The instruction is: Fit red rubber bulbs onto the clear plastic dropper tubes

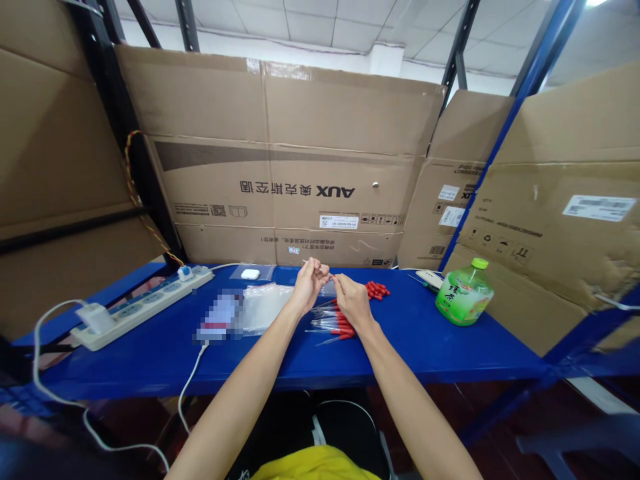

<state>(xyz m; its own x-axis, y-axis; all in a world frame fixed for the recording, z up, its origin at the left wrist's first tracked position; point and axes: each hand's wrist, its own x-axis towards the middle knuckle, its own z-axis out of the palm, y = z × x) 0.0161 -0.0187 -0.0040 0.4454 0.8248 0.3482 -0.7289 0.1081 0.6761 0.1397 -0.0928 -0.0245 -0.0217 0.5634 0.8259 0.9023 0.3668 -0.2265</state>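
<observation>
The table (pixel 410 353) is solid blue. On the table: slender pieces (pixel 344 331) — red at one end, otherwise clear; small red parts (pixel 379 291); a green bottle (pixel 463 299), lime cap (pixel 479 264); an off-white power strip (pixel 150 306). Behind the table: a brown cardboard panel (pixel 320 113) — black print (pixel 336 191), white label (pixel 339 222).

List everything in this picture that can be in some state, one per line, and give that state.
Left hand: closed on a thin piece
Right hand: fingers pinched, contents hidden
Red-ended sticks: lying loose
Red pieces: heaped
Clear bags: lying flat
Bottle: capped, upright
Power strip: plugs inserted
Phone: blurred, cable attached
</observation>
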